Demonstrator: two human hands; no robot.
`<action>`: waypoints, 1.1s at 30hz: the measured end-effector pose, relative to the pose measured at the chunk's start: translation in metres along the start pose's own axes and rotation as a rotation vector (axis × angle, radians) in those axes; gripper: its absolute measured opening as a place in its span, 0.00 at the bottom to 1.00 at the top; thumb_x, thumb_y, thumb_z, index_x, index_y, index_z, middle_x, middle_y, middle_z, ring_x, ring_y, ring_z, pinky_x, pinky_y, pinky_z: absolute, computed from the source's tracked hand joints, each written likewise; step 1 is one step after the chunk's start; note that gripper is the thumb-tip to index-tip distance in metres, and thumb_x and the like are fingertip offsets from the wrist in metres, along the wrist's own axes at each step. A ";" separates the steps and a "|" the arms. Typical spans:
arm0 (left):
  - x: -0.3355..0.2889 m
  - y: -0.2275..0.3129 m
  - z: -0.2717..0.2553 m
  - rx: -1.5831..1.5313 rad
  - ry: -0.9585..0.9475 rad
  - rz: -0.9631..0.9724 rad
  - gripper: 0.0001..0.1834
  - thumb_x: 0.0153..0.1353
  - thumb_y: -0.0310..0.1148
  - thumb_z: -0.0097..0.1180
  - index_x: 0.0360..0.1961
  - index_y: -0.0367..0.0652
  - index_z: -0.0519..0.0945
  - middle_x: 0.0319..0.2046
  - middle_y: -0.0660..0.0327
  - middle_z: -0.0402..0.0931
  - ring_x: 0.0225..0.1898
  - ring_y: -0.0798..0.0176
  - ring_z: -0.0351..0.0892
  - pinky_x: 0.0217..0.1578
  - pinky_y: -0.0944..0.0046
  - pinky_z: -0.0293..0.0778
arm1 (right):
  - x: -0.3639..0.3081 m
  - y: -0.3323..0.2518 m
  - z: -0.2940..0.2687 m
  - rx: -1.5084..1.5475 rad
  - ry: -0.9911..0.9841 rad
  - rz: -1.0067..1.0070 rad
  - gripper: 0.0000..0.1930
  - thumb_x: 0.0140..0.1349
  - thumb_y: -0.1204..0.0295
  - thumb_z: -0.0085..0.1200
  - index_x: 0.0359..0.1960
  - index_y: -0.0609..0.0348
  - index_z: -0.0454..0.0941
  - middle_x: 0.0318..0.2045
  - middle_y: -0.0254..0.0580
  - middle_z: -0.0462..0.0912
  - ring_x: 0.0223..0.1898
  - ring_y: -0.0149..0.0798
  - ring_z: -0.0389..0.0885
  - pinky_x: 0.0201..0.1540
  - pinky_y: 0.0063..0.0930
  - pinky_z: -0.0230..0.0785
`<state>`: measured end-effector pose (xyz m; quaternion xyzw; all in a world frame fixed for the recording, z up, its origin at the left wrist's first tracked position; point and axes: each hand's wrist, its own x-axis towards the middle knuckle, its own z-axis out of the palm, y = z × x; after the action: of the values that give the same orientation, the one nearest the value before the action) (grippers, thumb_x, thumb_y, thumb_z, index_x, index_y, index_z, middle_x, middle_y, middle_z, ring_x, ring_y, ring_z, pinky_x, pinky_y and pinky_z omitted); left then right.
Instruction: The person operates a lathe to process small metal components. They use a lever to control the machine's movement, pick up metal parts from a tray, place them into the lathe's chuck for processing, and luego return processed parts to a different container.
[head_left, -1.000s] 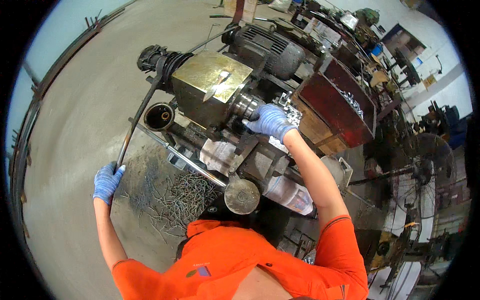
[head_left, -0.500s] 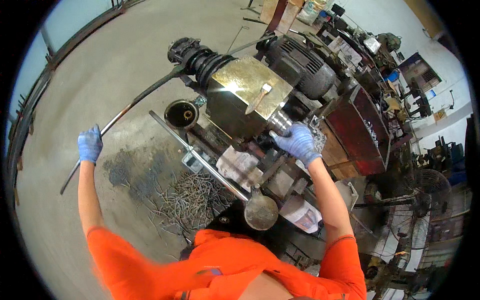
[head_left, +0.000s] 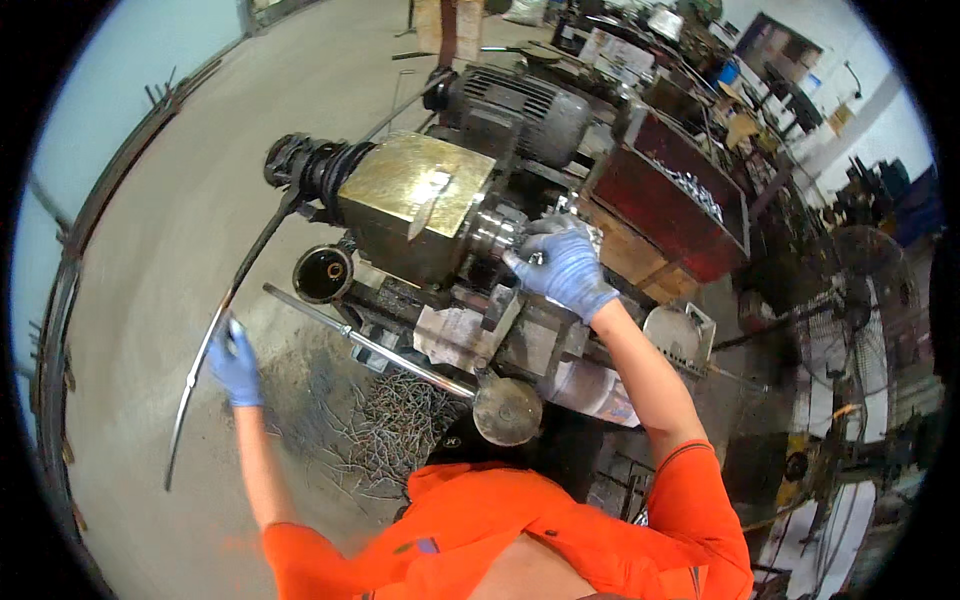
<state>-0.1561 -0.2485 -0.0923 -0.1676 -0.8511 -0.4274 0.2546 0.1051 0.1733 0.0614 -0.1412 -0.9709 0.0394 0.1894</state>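
My left hand (head_left: 236, 368), in a blue glove, is beside the long lever rod (head_left: 207, 345). Its fingers are apart, and the fingertips are close to the rod; whether they touch is unclear. My right hand (head_left: 568, 270), also gloved, is at the shiny round spindle end (head_left: 492, 232) of the machine. Its thumb and fingers close around something small there, mostly hidden by the glove. The machine's box-shaped housing (head_left: 400, 185) has a brassy top, on which a brush (head_left: 424, 214) lies.
A dark red bin (head_left: 665, 205) of small metal parts stands beyond my right hand. A motor (head_left: 520, 110) sits behind the housing. Nearer me are a round cup (head_left: 322, 273), a shiny bar (head_left: 400, 355), and a round metal plate (head_left: 507, 410). Metal scraps (head_left: 395, 420) litter the floor.
My left hand has loosened from the lever rod and its fingers have opened. The rod hangs steeper. My right hand has turned, its fingers reaching to the spindle end. The whole view has shifted.
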 end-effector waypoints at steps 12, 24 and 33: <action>-0.121 -0.043 0.188 0.664 -1.083 0.408 0.18 0.52 0.46 0.49 0.28 0.43 0.80 0.32 0.50 0.79 0.37 0.48 0.79 0.36 0.52 0.74 | -0.193 0.105 -0.080 -0.007 0.185 0.333 0.09 0.45 0.67 0.62 0.22 0.59 0.80 0.28 0.44 0.81 0.35 0.46 0.77 0.42 0.35 0.67; -0.057 -0.040 0.117 0.486 -0.939 0.036 0.19 0.51 0.43 0.54 0.41 0.45 0.79 0.36 0.49 0.78 0.37 0.49 0.78 0.37 0.55 0.73 | -0.359 0.293 -0.091 -0.253 -0.042 0.865 0.19 0.46 0.61 0.61 0.37 0.61 0.79 0.34 0.49 0.82 0.38 0.45 0.81 0.42 0.32 0.71; -0.022 -0.007 0.072 -0.307 -0.527 -0.571 0.22 0.60 0.44 0.50 0.44 0.35 0.76 0.21 0.56 0.77 0.15 0.65 0.74 0.18 0.69 0.71 | -0.432 0.354 -0.079 -0.499 -0.428 1.129 0.23 0.45 0.54 0.57 0.38 0.57 0.78 0.39 0.53 0.79 0.43 0.54 0.76 0.45 0.41 0.69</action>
<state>-0.1630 -0.1952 -0.1456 -0.0645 -0.8259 -0.5451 -0.1287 0.6109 0.3893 -0.0662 -0.6580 -0.7439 -0.0664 -0.0965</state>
